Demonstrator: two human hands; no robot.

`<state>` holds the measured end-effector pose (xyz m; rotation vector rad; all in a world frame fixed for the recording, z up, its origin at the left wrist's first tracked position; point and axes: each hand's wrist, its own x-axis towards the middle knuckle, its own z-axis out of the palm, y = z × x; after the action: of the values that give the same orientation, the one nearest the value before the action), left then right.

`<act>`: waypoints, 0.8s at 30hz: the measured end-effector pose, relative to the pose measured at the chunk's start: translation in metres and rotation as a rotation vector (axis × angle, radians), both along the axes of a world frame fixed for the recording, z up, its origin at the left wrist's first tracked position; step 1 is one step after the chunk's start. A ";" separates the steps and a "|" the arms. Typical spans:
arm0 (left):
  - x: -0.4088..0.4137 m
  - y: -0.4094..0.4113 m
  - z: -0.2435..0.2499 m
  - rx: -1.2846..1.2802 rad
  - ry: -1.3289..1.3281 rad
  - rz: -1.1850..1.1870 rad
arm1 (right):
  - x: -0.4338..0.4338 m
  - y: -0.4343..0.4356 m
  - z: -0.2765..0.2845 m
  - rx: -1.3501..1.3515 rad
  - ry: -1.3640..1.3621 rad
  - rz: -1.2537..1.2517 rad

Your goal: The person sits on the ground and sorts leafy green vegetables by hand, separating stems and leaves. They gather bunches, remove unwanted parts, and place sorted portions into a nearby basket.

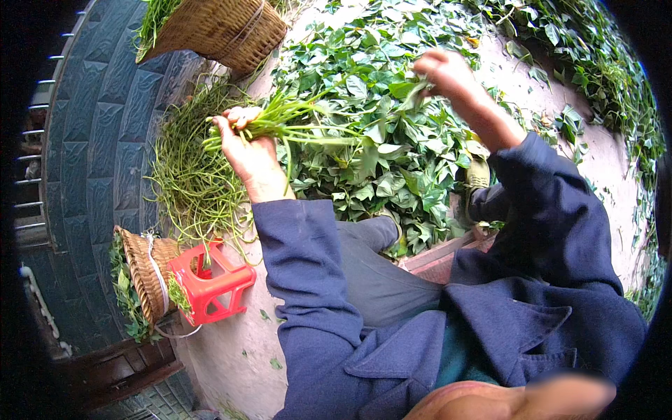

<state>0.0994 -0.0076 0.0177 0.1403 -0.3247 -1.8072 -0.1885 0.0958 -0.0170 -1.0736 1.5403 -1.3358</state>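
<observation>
My left hand (252, 152) is closed round a bundle of long green leaf stalks (283, 123), whose other ends reach right over the leaves. To the right, my right hand (446, 76) is raised over the leaf heap and blurred; a leaf shows at its fingers, but whether they grip it I cannot tell. Between and below both hands spreads a large heap of cut green leaves (378, 173), up to my shoes. On the left, beneath and beside my left hand, lies a tangled pile of bare stalks (194, 173).
A woven basket (231, 31) with greens stands at the upper left. At the lower left, a red plastic stool (215, 283) touches a smaller woven basket (152, 273) with leaves. A tiled wall (110, 131) runs along the left, and more leafy vines (604, 79) lie along the right.
</observation>
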 end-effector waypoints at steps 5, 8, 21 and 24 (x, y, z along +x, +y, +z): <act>0.007 -0.001 -0.005 -0.022 -0.063 0.079 | 0.001 0.001 0.013 -0.082 0.310 0.138; 0.011 -0.003 -0.009 0.004 -0.038 0.067 | 0.029 0.008 0.009 -0.177 0.476 0.276; -0.013 0.007 -0.003 0.025 -0.078 0.034 | 0.055 0.021 0.018 0.122 -0.162 0.761; -0.019 0.012 0.002 0.071 -0.061 0.019 | 0.054 0.021 0.016 0.149 -0.197 0.652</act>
<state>0.0804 0.0041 0.0195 0.2479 -0.3018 -1.7991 -0.1348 0.1168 -0.0014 -1.1729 0.9970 -0.8308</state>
